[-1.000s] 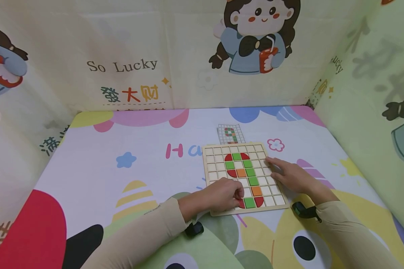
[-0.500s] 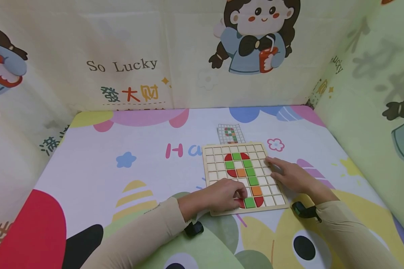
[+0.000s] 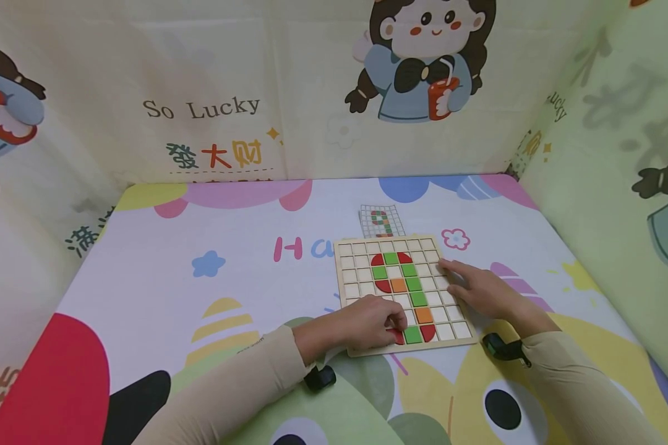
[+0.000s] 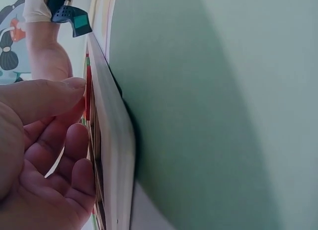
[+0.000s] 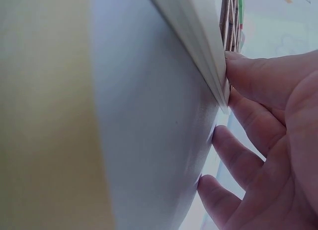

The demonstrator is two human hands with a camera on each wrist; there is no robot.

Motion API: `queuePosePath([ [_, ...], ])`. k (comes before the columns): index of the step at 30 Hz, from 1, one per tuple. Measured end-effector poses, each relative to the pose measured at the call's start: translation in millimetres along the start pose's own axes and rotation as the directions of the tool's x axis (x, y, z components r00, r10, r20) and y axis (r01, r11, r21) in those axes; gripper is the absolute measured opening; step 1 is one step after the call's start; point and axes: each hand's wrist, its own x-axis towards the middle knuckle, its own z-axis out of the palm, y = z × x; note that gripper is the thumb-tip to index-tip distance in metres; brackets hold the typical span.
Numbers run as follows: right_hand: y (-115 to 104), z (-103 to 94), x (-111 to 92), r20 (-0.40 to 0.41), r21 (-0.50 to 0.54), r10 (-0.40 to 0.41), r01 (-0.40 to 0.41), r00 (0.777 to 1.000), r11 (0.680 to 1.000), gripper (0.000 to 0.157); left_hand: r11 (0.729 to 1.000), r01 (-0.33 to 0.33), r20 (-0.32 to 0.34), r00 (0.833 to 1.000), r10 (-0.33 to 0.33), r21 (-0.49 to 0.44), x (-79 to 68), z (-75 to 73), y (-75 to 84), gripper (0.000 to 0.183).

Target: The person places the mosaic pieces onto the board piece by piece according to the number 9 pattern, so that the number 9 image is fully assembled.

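A wooden grid board (image 3: 412, 350) lies on the table, with red, green and orange tiles forming a 9-like figure among white squares. My left hand (image 3: 370, 321) reaches over its lower left part, thumb and index finger pinching a red rounded-corner tile (image 3: 396, 336) in the bottom row. In the left wrist view the thumb tip meets that tile's edge while the other fingers curl above the grid. My right hand (image 3: 481, 289) steadies the board's right side. Its thumb and index fingertips (image 5: 236, 66) touch the rim, and the other fingers rest on the table. The left palm covers several grid squares.
Behind the board lies a small paper card (image 3: 381, 221) printed with a similar coloured grid figure. A patterned cloth (image 3: 145, 259) covers the table, and printed fabric walls (image 3: 312, 74) stand at the back and both sides. Each wrist wears a black camera (image 3: 320, 378).
My left fingers shift slightly rightward at the red tile, then stay nearly still. The right hand and the board hold their place.
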Motion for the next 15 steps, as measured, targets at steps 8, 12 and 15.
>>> queuePosePath([
  [8,-0.9,-0.4,0.1,0.001,0.009,0.006,-0.006,1.0,1.0,0.059,1.0,-0.002,0.007,1.0,0.002,-0.004,-2.1,-2.8,-1.8,0.011],
  [12,-0.8,-0.3,0.1,0.005,0.009,0.012,-0.012,1.0,1.0,0.059,1.0,0.0,0.009,1.0,0.0,-0.012,-3.5,-3.4,-1.6,0.01],
  [15,-0.2,-0.2,-0.1,0.008,0.01,0.02,-0.02,1.0,1.0,0.059,1.0,0.01,0.011,1.0,-0.01,-0.027,-4.5,-3.8,-1.4,0.01],
])
